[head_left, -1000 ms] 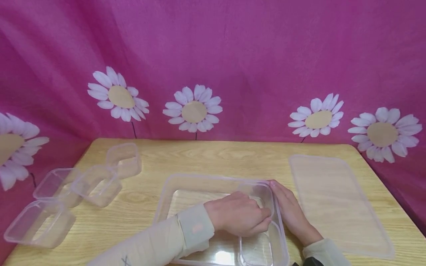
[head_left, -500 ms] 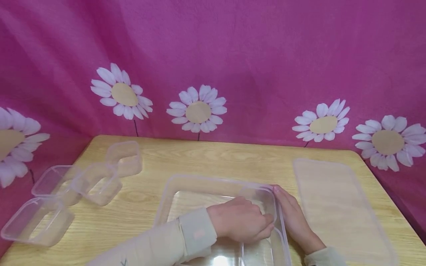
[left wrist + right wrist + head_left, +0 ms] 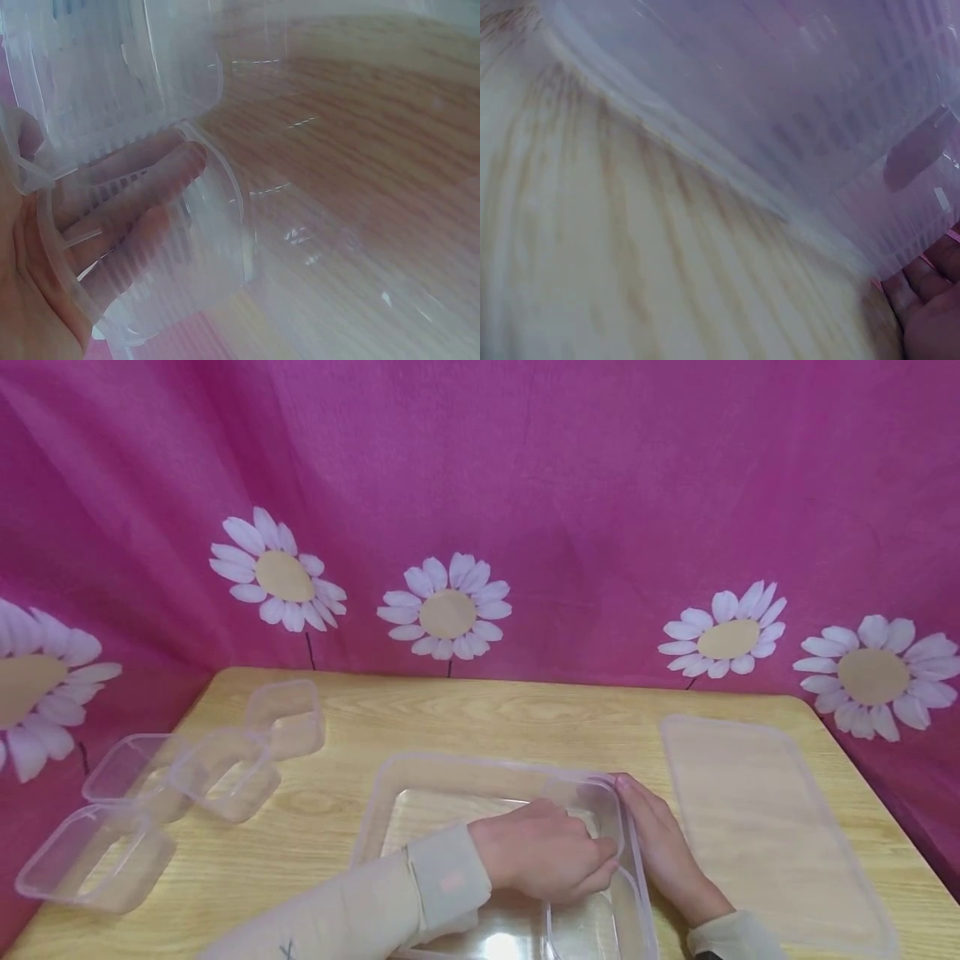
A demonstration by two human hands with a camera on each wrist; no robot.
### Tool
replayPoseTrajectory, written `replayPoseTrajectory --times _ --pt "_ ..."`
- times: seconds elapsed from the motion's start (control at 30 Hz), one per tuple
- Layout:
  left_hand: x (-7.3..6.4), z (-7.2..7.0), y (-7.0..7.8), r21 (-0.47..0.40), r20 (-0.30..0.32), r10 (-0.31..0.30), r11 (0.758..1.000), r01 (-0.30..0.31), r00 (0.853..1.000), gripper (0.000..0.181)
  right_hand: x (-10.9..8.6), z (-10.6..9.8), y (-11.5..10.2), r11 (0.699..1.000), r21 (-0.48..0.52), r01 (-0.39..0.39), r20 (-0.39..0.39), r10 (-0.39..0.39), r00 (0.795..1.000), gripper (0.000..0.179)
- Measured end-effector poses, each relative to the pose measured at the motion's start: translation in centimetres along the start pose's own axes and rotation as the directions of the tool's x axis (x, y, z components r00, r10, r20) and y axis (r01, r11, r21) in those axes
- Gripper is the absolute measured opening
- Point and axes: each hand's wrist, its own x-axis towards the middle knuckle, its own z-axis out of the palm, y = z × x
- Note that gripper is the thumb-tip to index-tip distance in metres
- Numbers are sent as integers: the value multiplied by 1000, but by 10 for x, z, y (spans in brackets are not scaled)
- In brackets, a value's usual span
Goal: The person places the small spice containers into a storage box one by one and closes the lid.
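A large clear plastic box [image 3: 457,762] lies on the table, with two small clear containers inside along its right side: a far one [image 3: 581,789] and a near one [image 3: 581,935]. My left hand [image 3: 543,852] reaches into the box with curled fingers, pinching the small containers where they meet. In the left wrist view its fingers [image 3: 150,180] show through the clear ribbed wall of one container [image 3: 217,247], and the thumb is partly hidden. My right hand [image 3: 663,843] rests along the outside of the box's far right corner, fingers extended.
Several small clear containers [image 3: 97,860] stand at the left of the wooden table [image 3: 480,702]. A flat translucent lid [image 3: 772,835] lies at the right. Behind the table hangs a magenta cloth [image 3: 525,485] with printed daisies.
The head view has shifted slightly. Both hands keep almost the same places on the box and the small containers.
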Motion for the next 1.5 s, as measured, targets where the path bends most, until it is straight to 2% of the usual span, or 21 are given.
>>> replayPoseTrajectory --times 0.3,0.47,0.77,0.93,1.07,1.23,1.33,1.43,1.5 --pt "1 0 0 18 9 -4 1000 4 1000 32 -1 0 -4 999 32 22 26 -23 999 56" --pt "2 4 2 14 28 13 1000 -13 1000 32 -8 3 1 998 59 -15 29 14 999 57" --pt "0 3 -1 36 5 20 999 -21 1000 31 -2 5 2 998 54 -22 17 22 1000 57" --pt "0 1 -2 -5 28 32 999 -32 999 32 -3 7 1 998 51 -28 -17 29 999 55" --pt "1 -3 -4 -33 30 64 997 -63 998 34 -2 7 1 998 55 -13 -20 14 1000 55" --pt "1 -8 -9 -62 6 108 992 -108 994 40 -2 4 1 998 65 -3 3 2 1000 57" --pt "-1 -13 -12 -38 -34 101 994 -102 994 41 -2 4 1 998 65 3 10 -4 1000 57" --pt "-5 -21 -16 -12 -86 81 997 -83 993 35 -1 2 0 997 72 19 15 -20 1000 58" --pt "-9 -27 -19 -24 -113 73 997 -76 991 32 0 2 -1 996 83 32 21 -34 999 57"
